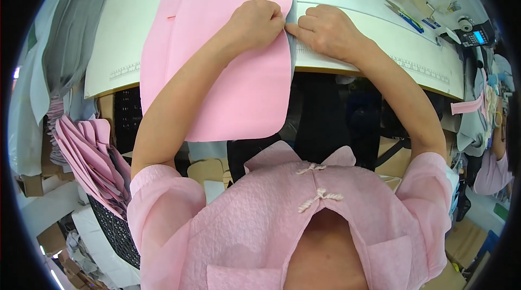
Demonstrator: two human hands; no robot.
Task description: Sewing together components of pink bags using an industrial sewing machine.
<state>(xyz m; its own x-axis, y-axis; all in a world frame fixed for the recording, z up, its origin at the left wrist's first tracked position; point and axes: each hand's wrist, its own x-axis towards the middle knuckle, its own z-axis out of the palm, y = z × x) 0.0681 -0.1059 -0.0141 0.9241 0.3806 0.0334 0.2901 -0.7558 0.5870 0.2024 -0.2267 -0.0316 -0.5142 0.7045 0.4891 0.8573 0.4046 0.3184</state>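
Large pink round-cornered fabric panel [233, 94]: laid across white ruler-marked bench [122, 46], near end overhanging | left hand [258, 21]: curled, panel's right edge pinched | right hand [325, 29]: curled, index fingertip at same edge, grip indiscernible

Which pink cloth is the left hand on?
The big flat pink cloth hanging over the white table's front edge; the other pink cloths are bundled at the black basket on the left.

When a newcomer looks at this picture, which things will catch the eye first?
Probably the pink cloth, lying on the white table and hanging over its near edge. The left hand and right hand nearly meet at the cloth's right edge. At left, pink pieces stand in a black basket.
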